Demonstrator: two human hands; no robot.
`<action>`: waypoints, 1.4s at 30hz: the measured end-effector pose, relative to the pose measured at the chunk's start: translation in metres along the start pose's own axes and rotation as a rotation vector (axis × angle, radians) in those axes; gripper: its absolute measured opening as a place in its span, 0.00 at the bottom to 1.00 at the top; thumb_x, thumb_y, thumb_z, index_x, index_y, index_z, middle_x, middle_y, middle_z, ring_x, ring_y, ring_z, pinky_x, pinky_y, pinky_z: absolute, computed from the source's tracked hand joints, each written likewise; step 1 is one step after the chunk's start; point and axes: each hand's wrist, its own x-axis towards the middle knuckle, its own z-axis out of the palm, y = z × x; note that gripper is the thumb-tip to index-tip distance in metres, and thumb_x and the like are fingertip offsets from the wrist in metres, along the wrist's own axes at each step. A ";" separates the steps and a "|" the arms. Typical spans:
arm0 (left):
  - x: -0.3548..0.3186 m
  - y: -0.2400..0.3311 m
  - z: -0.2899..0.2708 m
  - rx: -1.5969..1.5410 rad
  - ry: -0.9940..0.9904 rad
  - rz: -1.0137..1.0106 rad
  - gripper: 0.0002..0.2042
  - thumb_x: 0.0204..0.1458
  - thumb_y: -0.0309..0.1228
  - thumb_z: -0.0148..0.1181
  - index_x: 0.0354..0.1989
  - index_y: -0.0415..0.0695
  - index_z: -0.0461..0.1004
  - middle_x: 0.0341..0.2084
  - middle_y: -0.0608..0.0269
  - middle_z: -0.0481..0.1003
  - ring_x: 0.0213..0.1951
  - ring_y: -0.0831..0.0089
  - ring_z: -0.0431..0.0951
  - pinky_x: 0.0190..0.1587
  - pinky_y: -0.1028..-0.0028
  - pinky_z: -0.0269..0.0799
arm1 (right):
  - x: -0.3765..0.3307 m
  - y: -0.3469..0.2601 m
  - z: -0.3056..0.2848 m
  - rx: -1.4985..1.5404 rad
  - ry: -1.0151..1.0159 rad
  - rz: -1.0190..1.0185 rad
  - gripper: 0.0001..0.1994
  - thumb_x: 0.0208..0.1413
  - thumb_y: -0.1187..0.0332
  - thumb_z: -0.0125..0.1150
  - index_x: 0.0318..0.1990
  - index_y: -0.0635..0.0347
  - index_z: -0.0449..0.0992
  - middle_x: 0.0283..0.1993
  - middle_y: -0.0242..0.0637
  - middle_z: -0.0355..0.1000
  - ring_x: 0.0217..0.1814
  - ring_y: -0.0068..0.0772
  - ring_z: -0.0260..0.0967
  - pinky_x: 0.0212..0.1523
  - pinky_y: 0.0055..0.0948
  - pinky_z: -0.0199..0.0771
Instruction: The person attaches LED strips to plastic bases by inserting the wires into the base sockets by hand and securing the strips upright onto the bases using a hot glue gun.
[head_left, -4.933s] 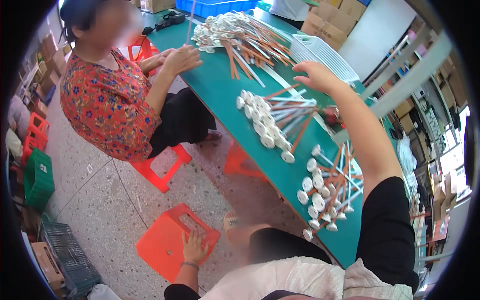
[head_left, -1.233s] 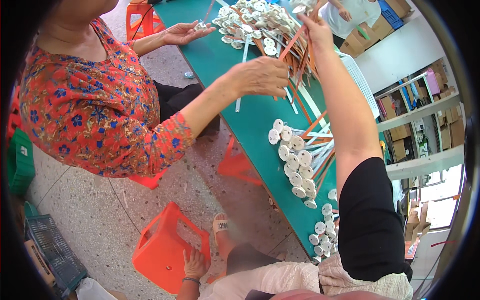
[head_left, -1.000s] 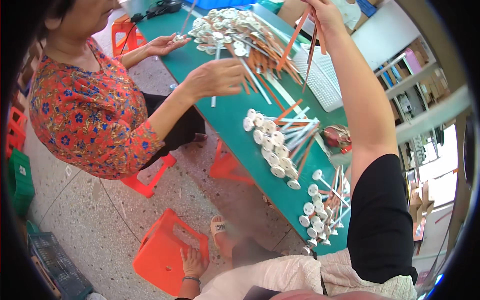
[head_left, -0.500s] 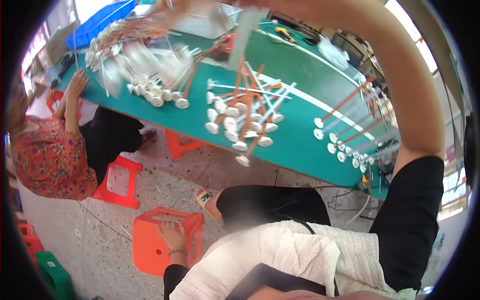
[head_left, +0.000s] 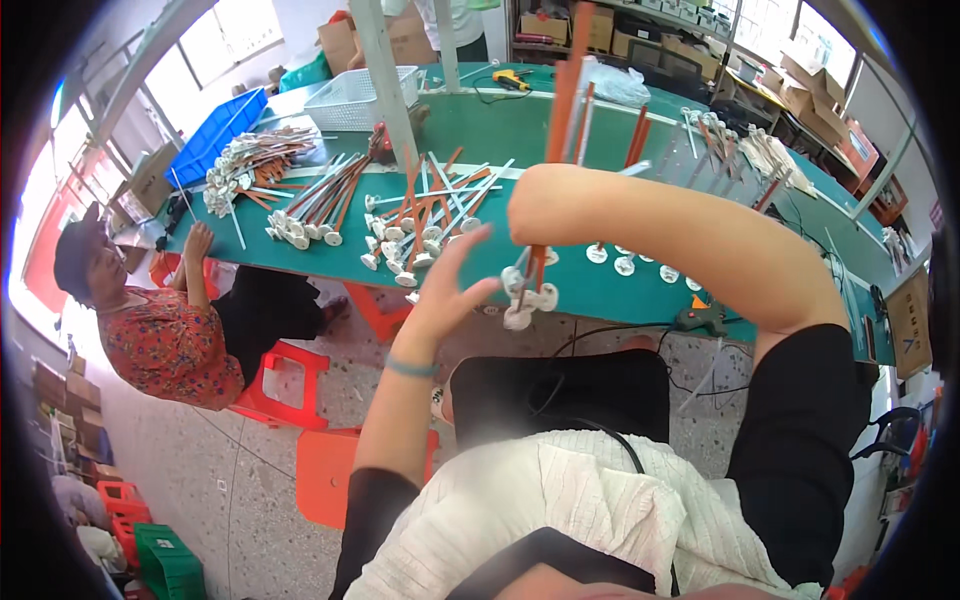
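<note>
My right hand (head_left: 543, 206) is closed round a bundle of orange-brown and white rods (head_left: 568, 95), held upright above the table's front edge. White round discs (head_left: 530, 298) cap the bundle's lower end; the back of the hand hides its fingers and the middle of the rods. Just left of those discs my left hand (head_left: 448, 292) is open, thumb and fingers apart, holding nothing. Behind it, a loose pile of the same rods with discs (head_left: 432, 212) lies on the green table (head_left: 345, 240). More disc-ended rods (head_left: 325, 200) lie further left.
Across the table, a co-worker in a flowered shirt (head_left: 165, 340) sits at the left. A blue crate (head_left: 215, 130) and a white basket (head_left: 345, 105) stand at the back left. A glue gun (head_left: 700, 318) with a cable lies near the front edge. A red stool (head_left: 325, 480) is beside me.
My left hand has left the red stool and risen to the table edge. My right hand has come down from the top with the rod bundle now in view. The view has shifted.
</note>
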 end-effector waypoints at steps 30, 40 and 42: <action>0.051 -0.084 0.089 -0.737 0.183 -1.015 0.11 0.57 0.39 0.62 0.37 0.45 0.71 0.31 0.65 0.76 0.31 0.75 0.76 0.24 0.78 0.66 | -0.014 -0.066 0.189 2.054 0.905 0.882 0.08 0.55 0.68 0.67 0.32 0.63 0.76 0.26 0.31 0.75 0.25 0.17 0.70 0.26 0.19 0.69; 0.117 -0.139 0.140 0.491 -0.269 -0.778 0.28 0.46 0.55 0.67 0.39 0.39 0.75 0.40 0.49 0.76 0.44 0.58 0.78 0.44 0.60 0.75 | -0.083 -0.129 0.165 2.454 0.870 0.669 0.05 0.58 0.72 0.62 0.36 0.61 0.72 0.32 0.35 0.76 0.29 0.20 0.71 0.31 0.20 0.71; 0.117 -0.142 0.138 0.500 -0.245 -0.717 0.32 0.45 0.59 0.65 0.42 0.38 0.76 0.45 0.46 0.74 0.47 0.55 0.76 0.48 0.57 0.73 | -0.095 -0.140 0.165 2.492 0.886 0.661 0.05 0.58 0.74 0.61 0.37 0.62 0.71 0.33 0.37 0.76 0.29 0.21 0.71 0.31 0.20 0.71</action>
